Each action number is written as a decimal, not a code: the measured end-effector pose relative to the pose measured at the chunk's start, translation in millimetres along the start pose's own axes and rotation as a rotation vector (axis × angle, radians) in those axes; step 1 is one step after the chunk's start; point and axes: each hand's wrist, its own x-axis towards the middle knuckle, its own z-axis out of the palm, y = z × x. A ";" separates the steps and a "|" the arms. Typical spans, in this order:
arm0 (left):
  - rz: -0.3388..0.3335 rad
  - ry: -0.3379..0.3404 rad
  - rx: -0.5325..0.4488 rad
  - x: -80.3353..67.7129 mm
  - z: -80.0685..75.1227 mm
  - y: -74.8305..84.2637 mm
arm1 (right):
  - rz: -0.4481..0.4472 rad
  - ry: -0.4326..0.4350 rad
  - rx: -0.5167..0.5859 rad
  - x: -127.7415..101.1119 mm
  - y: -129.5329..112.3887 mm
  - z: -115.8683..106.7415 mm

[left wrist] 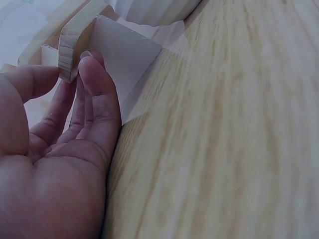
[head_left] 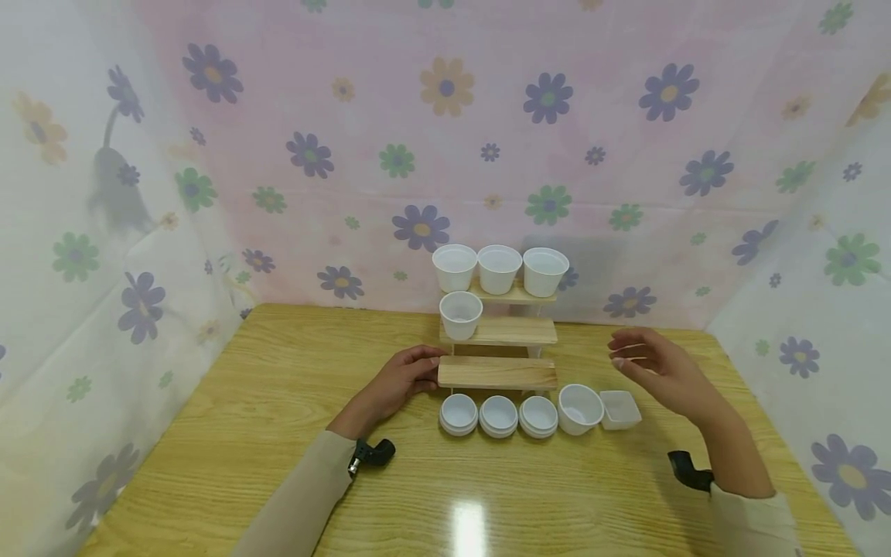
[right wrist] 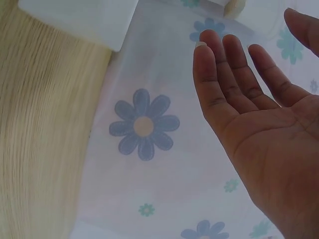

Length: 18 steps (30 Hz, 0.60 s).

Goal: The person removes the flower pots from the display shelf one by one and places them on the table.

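Observation:
A tiered display stand with wooden steps [head_left: 497,373] is at the far middle of the table. My left hand [head_left: 404,377] grips the left end of its lowest step; in the left wrist view, fingers [left wrist: 99,94] bend about the end of the wooden board [left wrist: 75,45]. Three white cups [head_left: 499,271] stand on the top step, and another white cup [head_left: 460,317] is at the left of the middle step. My right hand [head_left: 657,371] is raised to the right of the stand, holding nothing, its fingers [right wrist: 209,82] loosely bent.
Before the stand is a row of three small round white bowls [head_left: 498,418], a larger white cup [head_left: 581,410] and a square white dish [head_left: 619,410]. Flowered cloth [head_left: 445,170] hangs behind and beside the wooden table [head_left: 292,433].

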 end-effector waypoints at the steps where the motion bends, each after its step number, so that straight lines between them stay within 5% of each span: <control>1: 0.000 -0.001 -0.001 0.0 0.0 0.1 | -0.002 -0.001 0.005 0.9 -1.0 0.8; 18: 0.014 -0.010 0.009 -0.5 -0.4 0.8 | -0.043 -0.010 0.051 13.5 -10.5 17.0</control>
